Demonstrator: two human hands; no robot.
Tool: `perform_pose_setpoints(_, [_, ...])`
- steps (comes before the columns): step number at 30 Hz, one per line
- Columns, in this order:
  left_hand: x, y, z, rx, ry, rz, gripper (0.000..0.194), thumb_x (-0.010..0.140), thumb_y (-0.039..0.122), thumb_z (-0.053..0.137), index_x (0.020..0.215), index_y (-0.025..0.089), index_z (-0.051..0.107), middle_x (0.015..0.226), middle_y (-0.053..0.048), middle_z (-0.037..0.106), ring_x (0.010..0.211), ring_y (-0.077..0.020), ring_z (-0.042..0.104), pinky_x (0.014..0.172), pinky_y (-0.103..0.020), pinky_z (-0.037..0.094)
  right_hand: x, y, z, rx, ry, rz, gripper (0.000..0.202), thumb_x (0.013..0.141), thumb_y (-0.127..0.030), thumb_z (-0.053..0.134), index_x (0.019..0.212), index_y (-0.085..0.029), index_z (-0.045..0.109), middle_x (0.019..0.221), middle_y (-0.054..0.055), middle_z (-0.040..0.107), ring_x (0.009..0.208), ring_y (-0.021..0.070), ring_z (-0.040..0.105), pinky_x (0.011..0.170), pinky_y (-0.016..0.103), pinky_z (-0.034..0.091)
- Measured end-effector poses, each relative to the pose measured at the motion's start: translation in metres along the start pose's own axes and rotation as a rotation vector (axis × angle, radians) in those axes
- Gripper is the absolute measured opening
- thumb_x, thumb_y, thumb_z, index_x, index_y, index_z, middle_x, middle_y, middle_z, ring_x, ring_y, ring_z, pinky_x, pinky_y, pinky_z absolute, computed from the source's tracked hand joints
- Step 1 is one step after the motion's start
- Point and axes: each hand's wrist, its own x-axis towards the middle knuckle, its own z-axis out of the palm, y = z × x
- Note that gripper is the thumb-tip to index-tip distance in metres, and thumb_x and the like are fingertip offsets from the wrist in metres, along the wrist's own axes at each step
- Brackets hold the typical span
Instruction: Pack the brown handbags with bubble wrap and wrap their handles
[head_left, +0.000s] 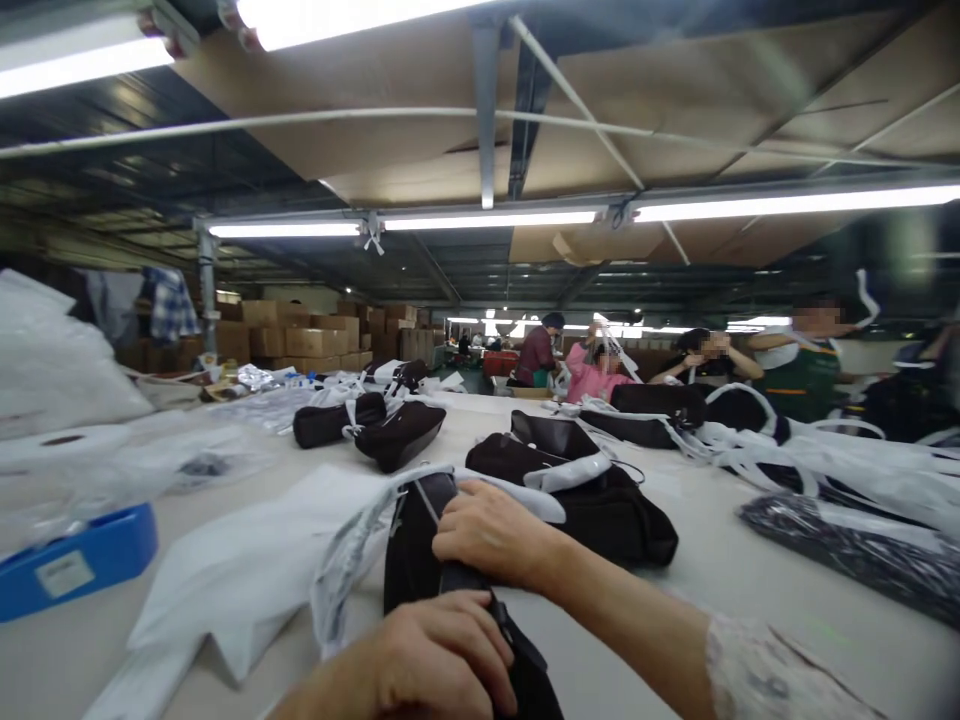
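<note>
A black fabric bag lies on the table right in front of me, with a dark strap and a buckle along its near part. My right hand reaches in from the right, its fingers curled over the bag's upper part. Nearer to me, my left hand has its fingers bent round the lower part by the buckle. White wrapping runs along the bag's left side and over its top. Just beyond my right hand rests another black bag with a white-wrapped strap.
White plastic sheets and a blue box occupy the left. More black bags lie farther back. At right are white-wrapped straps and a dark patterned bundle. Several people work across the table; cardboard boxes are stacked behind.
</note>
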Motion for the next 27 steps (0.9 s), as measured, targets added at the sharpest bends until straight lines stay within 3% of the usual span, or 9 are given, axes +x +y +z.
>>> perform_pose_setpoints(4, [-0.001, 0.003, -0.021, -0.061, -0.045, -0.132, 0.055, 0.097, 0.059, 0.037, 0.074, 0.024, 0.073, 0.115, -0.009, 0.07, 0.12, -0.0239, 0.057, 0.118, -0.039, 0.024, -0.03, -0.009, -0.009, 0.126, -0.127, 0.276, 0.008, 0.083, -0.013, 0.062, 0.087, -0.015, 0.069, 0.085, 0.009, 0.072, 0.083, 0.0259, 0.066, 0.093, 0.046, 0.041])
perform_pose_setpoints(6, [-0.007, -0.001, -0.028, -0.036, -0.039, -0.2, 0.039, 0.094, 0.044, 0.049, 0.076, 0.024, 0.076, 0.133, -0.007, 0.062, 0.137, -0.0271, 0.042, 0.121, -0.042, 0.013, -0.042, -0.012, -0.019, 0.257, -0.169, 0.34, 0.024, 0.072, -0.006, 0.063, 0.094, -0.014, 0.07, 0.091, 0.011, 0.072, 0.089, 0.0282, 0.067, 0.099, 0.049, 0.04])
perform_pose_setpoints(10, [-0.023, -0.009, -0.036, -0.067, 0.002, -0.359, 0.022, 0.078, 0.016, 0.057, 0.076, 0.023, 0.079, 0.149, -0.002, 0.048, 0.15, -0.0266, 0.016, 0.121, -0.044, 0.009, -0.045, -0.016, -0.049, 0.652, -0.13, 0.317, 0.044, 0.072, 0.001, 0.054, 0.109, -0.02, 0.069, 0.108, 0.006, 0.073, 0.105, 0.0234, 0.066, 0.105, 0.04, 0.039])
perform_pose_setpoints(12, [-0.029, -0.011, -0.036, -0.104, 0.042, -0.396, 0.022, 0.077, 0.014, 0.058, 0.075, 0.023, 0.078, 0.151, -0.001, 0.045, 0.15, -0.026, 0.017, 0.12, -0.044, 0.012, -0.035, -0.019, -0.058, 0.856, -0.095, 0.267, 0.043, 0.081, -0.011, 0.062, 0.123, -0.024, 0.064, 0.125, 0.005, 0.067, 0.116, 0.0222, 0.061, 0.103, 0.035, 0.042])
perform_pose_setpoints(14, [-0.035, -0.015, -0.035, -0.15, 0.105, -0.4, 0.018, 0.078, 0.017, 0.062, 0.074, 0.023, 0.078, 0.155, 0.0, 0.039, 0.149, -0.0265, 0.019, 0.12, -0.044, 0.013, -0.022, -0.024, -0.058, 0.949, -0.078, 0.171, 0.045, 0.081, -0.026, 0.073, 0.125, -0.024, 0.063, 0.127, 0.005, 0.065, 0.117, 0.0225, 0.06, 0.101, 0.033, 0.044])
perform_pose_setpoints(17, [-0.046, -0.028, -0.03, -0.252, 0.199, -0.379, 0.009, 0.079, 0.024, 0.072, 0.072, 0.022, 0.077, 0.16, 0.001, 0.029, 0.148, -0.0288, 0.022, 0.119, -0.044, 0.015, -0.007, -0.034, -0.042, 0.927, -0.008, 0.029, 0.035, 0.076, -0.029, 0.079, 0.108, -0.018, 0.07, 0.116, 0.007, 0.067, 0.109, 0.0228, 0.062, 0.097, 0.032, 0.046])
perform_pose_setpoints(20, [-0.058, -0.045, -0.018, -0.37, 0.285, -0.319, 0.016, 0.077, 0.038, 0.078, 0.072, 0.022, 0.077, 0.161, 0.002, 0.026, 0.148, -0.0316, 0.02, 0.119, -0.046, 0.015, -0.002, -0.045, -0.026, 0.912, 0.119, -0.013, 0.025, 0.078, -0.024, 0.077, 0.101, -0.017, 0.071, 0.116, 0.007, 0.066, 0.112, 0.0211, 0.06, 0.098, 0.029, 0.045])
perform_pose_setpoints(24, [-0.066, -0.054, 0.008, -0.486, 0.469, -0.233, 0.016, 0.075, 0.043, 0.08, 0.073, 0.027, 0.078, 0.156, 0.002, 0.038, 0.147, -0.0336, 0.023, 0.12, -0.05, 0.01, -0.008, -0.061, -0.015, 0.859, 0.229, 0.097, 0.019, 0.077, -0.013, 0.074, 0.096, -0.019, 0.072, 0.106, 0.004, 0.068, 0.103, 0.0185, 0.062, 0.09, 0.025, 0.046])
perform_pose_setpoints(27, [-0.069, -0.053, 0.027, -0.502, 0.681, -0.241, 0.018, 0.077, 0.046, 0.077, 0.088, 0.031, 0.079, 0.153, -0.002, 0.044, 0.144, -0.0347, 0.032, 0.119, -0.051, 0.016, -0.012, -0.068, -0.011, 0.832, 0.247, 0.186, 0.016, 0.076, -0.011, 0.074, 0.09, -0.018, 0.071, 0.099, 0.004, 0.069, 0.097, 0.0187, 0.062, 0.086, 0.026, 0.046])
